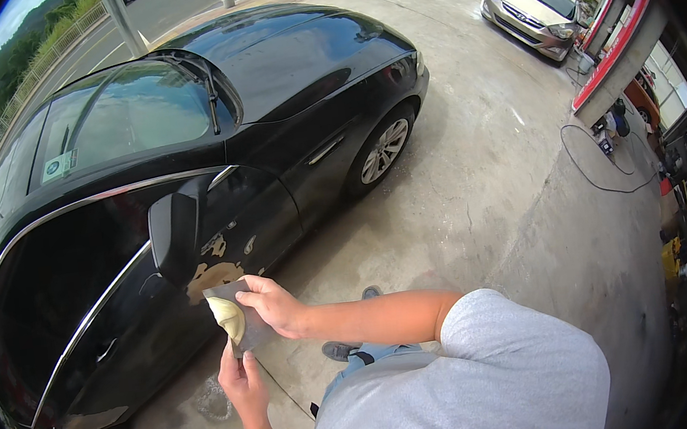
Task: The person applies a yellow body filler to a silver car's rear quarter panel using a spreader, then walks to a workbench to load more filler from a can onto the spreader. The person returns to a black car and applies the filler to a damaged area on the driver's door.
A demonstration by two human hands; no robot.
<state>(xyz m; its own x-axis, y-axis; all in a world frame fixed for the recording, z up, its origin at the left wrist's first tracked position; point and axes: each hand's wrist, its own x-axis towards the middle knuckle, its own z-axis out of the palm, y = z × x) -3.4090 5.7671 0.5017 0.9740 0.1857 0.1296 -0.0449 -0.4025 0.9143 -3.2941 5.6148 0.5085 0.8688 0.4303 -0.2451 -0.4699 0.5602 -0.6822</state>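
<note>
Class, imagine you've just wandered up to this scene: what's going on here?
A person stands beside a black car, holding a thin grey sheet with a pale-yellow lump on it. The right hand grips the sheet; the left hand is at its lower end, its exact grip hard to make out. Just beyond, the car's dark side shows tan patches below the side mirror.

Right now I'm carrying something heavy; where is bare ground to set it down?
Between the black car and the pale car lies bare concrete. It is crowded along the right edge, with assorted gear.
</note>
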